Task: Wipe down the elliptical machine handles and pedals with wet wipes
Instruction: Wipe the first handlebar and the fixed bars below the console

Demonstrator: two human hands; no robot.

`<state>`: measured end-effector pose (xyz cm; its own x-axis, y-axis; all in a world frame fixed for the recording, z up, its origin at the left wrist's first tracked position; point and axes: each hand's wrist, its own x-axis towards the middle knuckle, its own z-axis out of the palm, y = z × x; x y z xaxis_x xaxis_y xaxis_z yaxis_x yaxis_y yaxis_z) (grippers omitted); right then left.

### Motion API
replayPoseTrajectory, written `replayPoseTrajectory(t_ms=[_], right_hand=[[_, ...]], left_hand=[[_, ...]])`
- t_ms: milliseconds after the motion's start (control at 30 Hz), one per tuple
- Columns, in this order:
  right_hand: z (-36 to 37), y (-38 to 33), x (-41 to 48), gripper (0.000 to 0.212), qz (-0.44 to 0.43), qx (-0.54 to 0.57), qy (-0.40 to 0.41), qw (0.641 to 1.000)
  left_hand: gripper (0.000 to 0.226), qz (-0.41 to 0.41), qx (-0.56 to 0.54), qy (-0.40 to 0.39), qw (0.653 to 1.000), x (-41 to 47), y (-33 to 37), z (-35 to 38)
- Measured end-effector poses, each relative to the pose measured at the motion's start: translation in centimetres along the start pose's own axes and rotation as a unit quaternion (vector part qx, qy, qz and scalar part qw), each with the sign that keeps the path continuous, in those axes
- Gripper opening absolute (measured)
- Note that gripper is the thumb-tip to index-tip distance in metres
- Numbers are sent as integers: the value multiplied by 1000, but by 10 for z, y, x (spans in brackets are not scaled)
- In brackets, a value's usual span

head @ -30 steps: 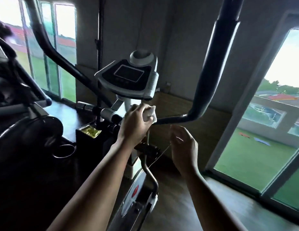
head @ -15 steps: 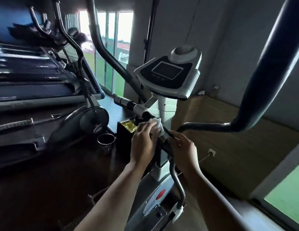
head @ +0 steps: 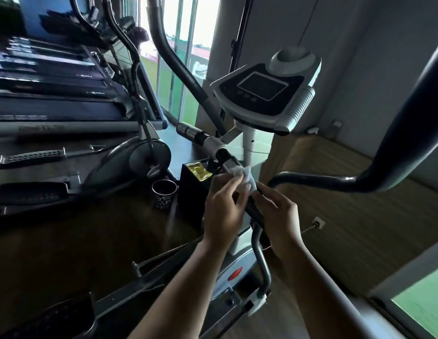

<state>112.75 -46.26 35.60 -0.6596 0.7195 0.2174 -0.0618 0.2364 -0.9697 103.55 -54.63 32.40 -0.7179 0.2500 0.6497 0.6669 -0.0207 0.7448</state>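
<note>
A white wet wipe (head: pixel 246 176) is pressed against the black fixed handlebar (head: pixel 224 156) below the elliptical's console (head: pixel 264 94). My left hand (head: pixel 224 209) holds the wipe around the bar. My right hand (head: pixel 278 211) grips the same bar just below and to the right of the wipe. The big right swing handle (head: pixel 394 140) curves up at the right; the left swing handle (head: pixel 179 67) rises behind the console. A pedal (head: pixel 59 316) shows at the bottom left.
A black box with a gold packet on top (head: pixel 197 177) and a dark cup (head: pixel 164 192) stand on the floor left of the machine. Treadmills and another elliptical (head: pixel 66 94) fill the left. Windows lie behind and at the lower right.
The view swung left and down. My left hand slid the wipe down from under the console along the bar. My right hand moved in from free air and took hold of the bar.
</note>
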Motion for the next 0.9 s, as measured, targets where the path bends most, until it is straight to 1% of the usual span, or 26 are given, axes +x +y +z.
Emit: replayPoseTrajectory(t_ms=[100,200,267,400,467,567,667,733,800,833,900], right_hand=[[-2,-7,-3,29,-5,-11,-9,1000],[-1,-14,-6,29,-13,-32,-5,999],[1,-15,-9,29,-12,-43,2,999],[5,-18,-14,28,4,-5,13,1000],[9,-22,-15,26,11,-1,21,1000],[13,-25,-16,23,9,-26,37,999],[15,-25,-14,25,22,-35,70,997],[18,-26,-14,27,25,-48,84,995],[19,-24,-13,26,25,-57,89,994],[19,-23,-14,23,26,-65,88,994],[19,-21,-14,26,27,-89,88,992]], left_hand=[[37,19,-1,-4,1000,3,-7,-1],[37,-9,32,-10,999,40,-20,-4],[36,-27,34,-12,999,49,-19,-3],[37,7,-20,-14,1000,13,-4,-2],[37,7,-46,-14,999,0,-6,-6],[35,-36,-40,8,999,23,-21,-11],[33,-71,-46,37,996,44,-26,-12],[34,-124,-108,26,986,35,-23,-8],[31,-196,-215,3,957,8,-16,0],[29,-219,-257,2,941,-7,-12,4],[25,-249,-301,20,920,-23,-6,9]])
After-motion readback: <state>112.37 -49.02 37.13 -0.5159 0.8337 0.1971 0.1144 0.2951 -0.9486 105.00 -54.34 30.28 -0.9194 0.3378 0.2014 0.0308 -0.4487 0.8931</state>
